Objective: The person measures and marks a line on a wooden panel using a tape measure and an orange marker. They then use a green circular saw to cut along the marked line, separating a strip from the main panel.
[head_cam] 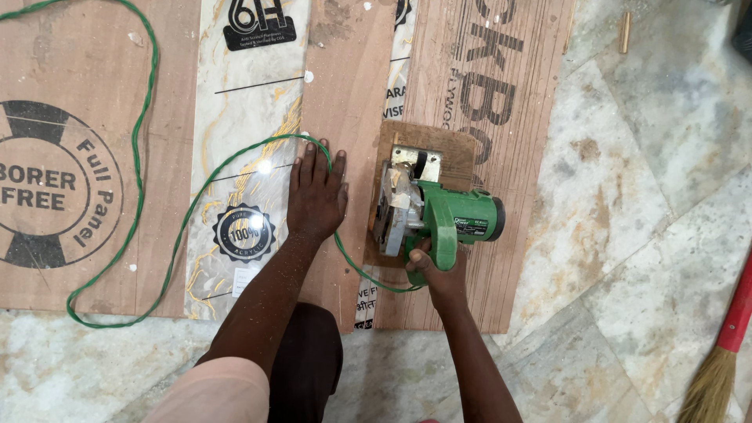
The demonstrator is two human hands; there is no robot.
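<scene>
Two hands work: right hand (435, 266) grips the green saw (439, 215); left hand (315, 192), fingers spread flat, should press the board (345, 86) clear of the blade.

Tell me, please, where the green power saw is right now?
In the head view, the green power saw sits centre-right on the plywood sheet, gripped by the right hand.

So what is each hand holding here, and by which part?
The right hand grips the green circular saw by its rear handle. The left hand holds nothing; it lies flat on the plywood strip.
</scene>
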